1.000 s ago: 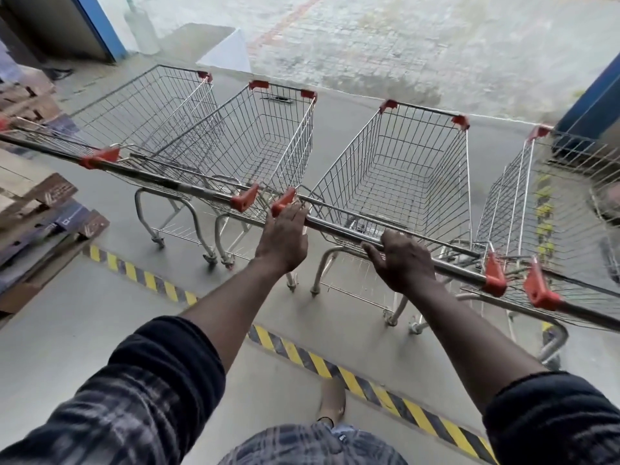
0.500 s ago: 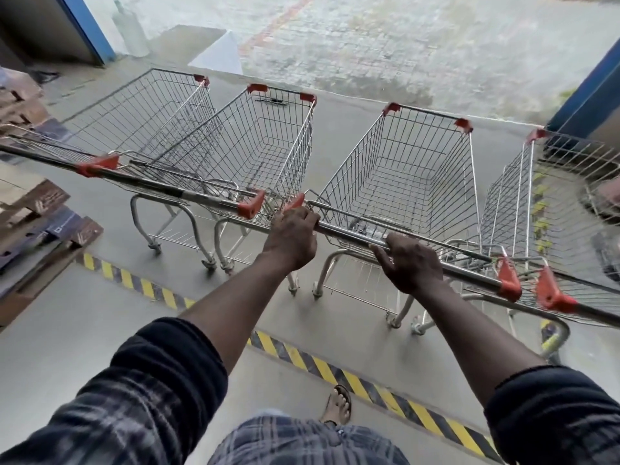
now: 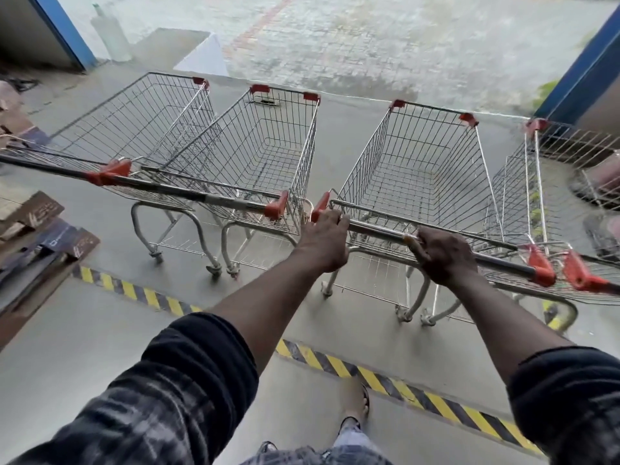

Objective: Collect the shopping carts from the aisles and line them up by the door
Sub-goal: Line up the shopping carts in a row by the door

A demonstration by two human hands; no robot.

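Several wire shopping carts with red corner caps stand side by side facing the open doorway. I hold the third cart (image 3: 416, 169) by its metal handle bar (image 3: 379, 229). My left hand (image 3: 323, 241) grips the bar's left end beside the red cap. My right hand (image 3: 443, 260) grips the bar further right. To the left stand two carts, the far-left cart (image 3: 134, 129) and the second cart (image 3: 255, 152). A fourth cart (image 3: 523, 196) stands close on the right, partly cut off by the frame edge.
A yellow-black hazard strip (image 3: 335, 360) crosses the concrete floor under my arms. Flattened cardboard (image 3: 37, 236) is stacked at the left. Blue door frames (image 3: 577, 72) flank the opening onto wet paving. A white bottle (image 3: 110, 35) stands outside at the left. My sandalled foot (image 3: 357, 404) is behind the strip.
The cart I hold has rolled forward and slightly right, opening a small gap from the second cart's handle. Both hands have kept their grip on the bar.
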